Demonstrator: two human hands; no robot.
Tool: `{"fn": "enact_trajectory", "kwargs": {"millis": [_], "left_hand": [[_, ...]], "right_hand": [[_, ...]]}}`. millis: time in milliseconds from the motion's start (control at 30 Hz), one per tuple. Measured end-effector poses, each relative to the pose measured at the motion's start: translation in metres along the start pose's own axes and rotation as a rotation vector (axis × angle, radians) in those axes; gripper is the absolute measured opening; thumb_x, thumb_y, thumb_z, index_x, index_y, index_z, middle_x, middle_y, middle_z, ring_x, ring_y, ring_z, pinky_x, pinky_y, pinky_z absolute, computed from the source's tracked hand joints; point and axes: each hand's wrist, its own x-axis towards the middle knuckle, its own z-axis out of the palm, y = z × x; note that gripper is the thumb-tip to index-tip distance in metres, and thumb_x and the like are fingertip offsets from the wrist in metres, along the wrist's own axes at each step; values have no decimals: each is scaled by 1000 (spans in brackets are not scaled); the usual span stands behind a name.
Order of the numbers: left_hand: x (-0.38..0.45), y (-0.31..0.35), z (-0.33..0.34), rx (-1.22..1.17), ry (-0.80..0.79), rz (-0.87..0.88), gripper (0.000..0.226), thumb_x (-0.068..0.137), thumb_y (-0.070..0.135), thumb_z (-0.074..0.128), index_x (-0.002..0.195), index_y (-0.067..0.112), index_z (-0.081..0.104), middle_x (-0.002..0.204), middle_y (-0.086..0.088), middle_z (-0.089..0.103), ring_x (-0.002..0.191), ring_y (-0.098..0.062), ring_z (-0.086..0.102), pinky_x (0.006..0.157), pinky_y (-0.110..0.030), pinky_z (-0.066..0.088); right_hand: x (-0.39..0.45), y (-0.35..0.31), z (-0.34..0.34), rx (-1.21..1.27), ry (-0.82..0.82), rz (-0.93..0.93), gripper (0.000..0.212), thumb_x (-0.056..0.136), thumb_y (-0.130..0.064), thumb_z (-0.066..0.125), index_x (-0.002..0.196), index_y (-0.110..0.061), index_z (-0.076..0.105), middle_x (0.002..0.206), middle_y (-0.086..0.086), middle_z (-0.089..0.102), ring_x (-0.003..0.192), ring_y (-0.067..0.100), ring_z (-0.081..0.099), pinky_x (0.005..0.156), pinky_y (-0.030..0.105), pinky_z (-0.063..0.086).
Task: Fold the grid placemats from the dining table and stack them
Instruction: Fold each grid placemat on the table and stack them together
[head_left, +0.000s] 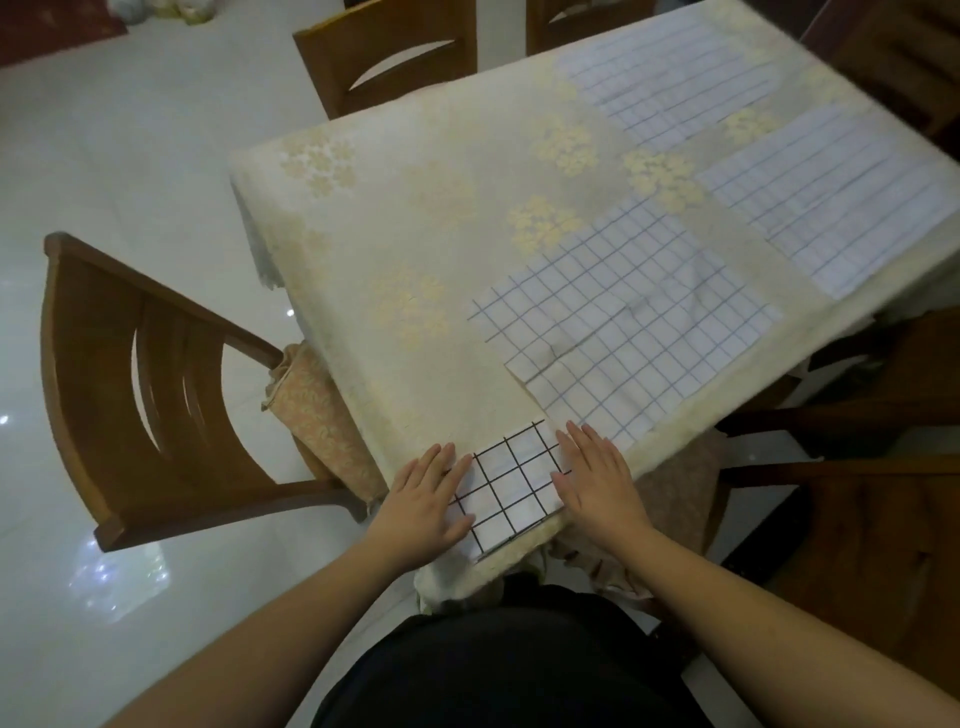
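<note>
A small folded white placemat with a black grid (511, 483) lies at the near corner of the dining table (415, 208). My left hand (428, 496) lies flat on its left edge, fingers straight. My right hand (595, 480) lies flat on its right edge, fingers straight too. Just beyond it a larger grid placemat (623, 317) lies spread out, slightly creased. Two more grid placemats lie flat farther off, one at the right edge (831, 202) and one at the far end (670, 73).
The table wears a cream floral cloth. A wooden chair (140, 374) with a cushion stands at the left, two more chairs (395, 52) at the far side, and dark wooden chairs (857, 467) at the right. The floor is glossy white tile.
</note>
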Motion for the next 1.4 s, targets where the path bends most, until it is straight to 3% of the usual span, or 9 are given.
{"fn": "enact_trajectory", "kwargs": {"millis": [100,167,367,667,833,1000,1067,1200,1400], "left_hand": [[16,4,-18,-56,34,21,65,90,50,29,148,21,37,151,-6,41,141,-26,36,111,-40,32],[29,8,-30,-89,24,33,53,94,42,39,142,20,45,142,-5,48,131,-24,46,104,-39,40],[63,18,-57,-109,39,105,42,98,34,47,138,22,49,136,0,51,120,-20,52,95,-35,46],[117,15,-79,123,91,124,39,91,20,59,130,13,58,130,-9,59,117,-29,56,88,-42,48],[146,13,-73,289,12,132,62,76,10,73,135,12,54,131,-15,59,115,-35,59,80,-45,53],[172,21,-76,524,-43,171,78,68,12,77,141,14,48,144,-15,49,128,-35,51,80,-50,50],[179,28,-81,597,-46,203,76,70,15,77,140,13,48,147,-15,46,132,-34,47,83,-51,49],[198,32,-85,660,-10,217,67,61,8,78,124,8,56,127,-15,55,116,-35,52,71,-46,47],[213,30,-90,642,96,285,42,55,1,76,95,7,65,102,-14,60,89,-33,57,61,-41,43]], "right_hand": [[0,-5,-15,65,72,51,70,93,-54,14,151,-18,30,158,2,27,147,18,19,119,34,9],[1,-5,-24,93,109,85,68,91,-53,19,145,-18,41,151,3,39,140,20,31,116,37,20],[-2,5,-46,144,161,130,41,97,-30,49,136,-19,50,135,-2,52,128,17,44,108,33,30],[10,17,-43,60,-45,195,40,97,-35,45,135,-22,51,131,0,55,118,20,50,97,34,37],[22,19,-27,-25,-58,184,35,93,-39,49,123,-21,52,119,2,55,107,24,51,87,37,40],[29,23,-16,-97,14,210,31,64,-28,80,89,-19,66,83,-1,60,72,19,57,62,32,46],[31,24,-13,-137,43,189,31,56,-19,83,82,-18,65,77,-1,60,67,19,56,60,32,47],[33,27,-13,-185,67,128,33,50,-9,82,75,-16,61,71,1,57,64,20,55,61,32,47],[36,33,-25,-178,67,142,32,49,-11,83,69,-17,60,66,0,57,59,19,54,55,32,43]]}}
